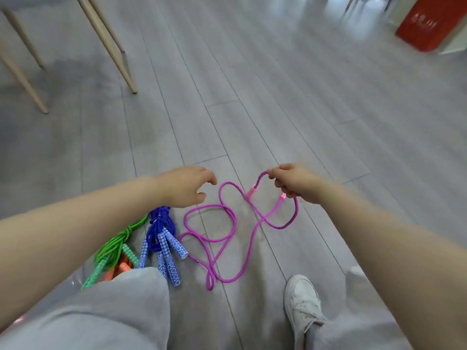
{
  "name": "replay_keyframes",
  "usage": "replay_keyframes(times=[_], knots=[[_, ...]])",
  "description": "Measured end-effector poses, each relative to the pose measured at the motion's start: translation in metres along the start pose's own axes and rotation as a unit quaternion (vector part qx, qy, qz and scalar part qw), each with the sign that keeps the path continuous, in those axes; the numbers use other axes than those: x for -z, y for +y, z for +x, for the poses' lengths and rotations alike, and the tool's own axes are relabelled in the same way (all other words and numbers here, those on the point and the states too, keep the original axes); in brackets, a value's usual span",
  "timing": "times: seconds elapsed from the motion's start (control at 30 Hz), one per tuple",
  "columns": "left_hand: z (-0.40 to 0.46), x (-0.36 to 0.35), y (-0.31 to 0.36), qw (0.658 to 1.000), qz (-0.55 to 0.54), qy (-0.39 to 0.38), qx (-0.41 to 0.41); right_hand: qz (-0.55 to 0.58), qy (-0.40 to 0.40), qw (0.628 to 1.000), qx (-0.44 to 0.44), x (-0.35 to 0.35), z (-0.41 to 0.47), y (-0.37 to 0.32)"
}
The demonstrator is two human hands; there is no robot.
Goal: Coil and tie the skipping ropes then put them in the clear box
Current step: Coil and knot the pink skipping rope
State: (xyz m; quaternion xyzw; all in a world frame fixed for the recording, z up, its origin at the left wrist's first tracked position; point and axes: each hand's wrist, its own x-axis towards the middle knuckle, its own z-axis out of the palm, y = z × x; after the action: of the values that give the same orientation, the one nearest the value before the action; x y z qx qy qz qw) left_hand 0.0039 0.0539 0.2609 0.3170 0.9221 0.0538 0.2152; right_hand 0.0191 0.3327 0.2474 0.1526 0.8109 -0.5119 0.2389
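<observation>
A loose purple skipping rope (227, 238) lies in tangled loops on the grey floor. My right hand (293, 181) grips its upper end, with the two pink handles (251, 192) hanging just below the fingers. My left hand (185, 186) hovers to the left of the rope, fingers loosely curved and holding nothing. A coiled blue rope (161, 231) with blue-white patterned handles lies below my left hand. A knotted green rope (118, 242) and an orange rope (121, 269) lie beside it. Part of a clear box (75, 279) shows at the lower left, mostly hidden by my leg.
My grey trouser legs (113, 311) and a white shoe (303, 304) fill the bottom of the view. Wooden chair legs (113, 46) stand at the upper left. A red box (427, 24) stands at the upper right.
</observation>
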Motion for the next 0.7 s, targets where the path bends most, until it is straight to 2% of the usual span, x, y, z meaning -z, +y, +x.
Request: replay_keyframes(times=[0.23,0.3,0.4,0.47,0.6,0.63,0.7], knots=[[-0.048,0.057,0.061,0.999,-0.027,0.035,0.029,-0.050,-0.025,0.995,0.087,0.020,-0.111,-0.084],[-0.067,0.060,0.078,0.996,-0.068,0.042,0.042,-0.054,-0.017,0.990,0.128,0.015,-0.148,-0.095],[-0.097,0.053,0.105,0.981,-0.190,0.033,0.032,0.010,0.003,0.979,0.204,0.004,-0.199,-0.106],[-0.113,0.046,0.120,0.963,-0.264,0.047,0.025,0.063,0.041,0.966,0.248,-0.002,-0.225,-0.110],[-0.140,0.055,0.147,0.924,-0.351,0.148,0.020,0.228,0.065,0.925,0.296,-0.003,-0.260,-0.113],[-0.146,0.059,0.154,0.904,-0.392,0.170,0.015,0.269,0.055,0.913,0.303,-0.002,-0.267,-0.113],[-0.158,0.066,0.168,0.835,-0.503,0.221,0.016,0.321,0.059,0.889,0.322,0.001,-0.282,-0.111]])
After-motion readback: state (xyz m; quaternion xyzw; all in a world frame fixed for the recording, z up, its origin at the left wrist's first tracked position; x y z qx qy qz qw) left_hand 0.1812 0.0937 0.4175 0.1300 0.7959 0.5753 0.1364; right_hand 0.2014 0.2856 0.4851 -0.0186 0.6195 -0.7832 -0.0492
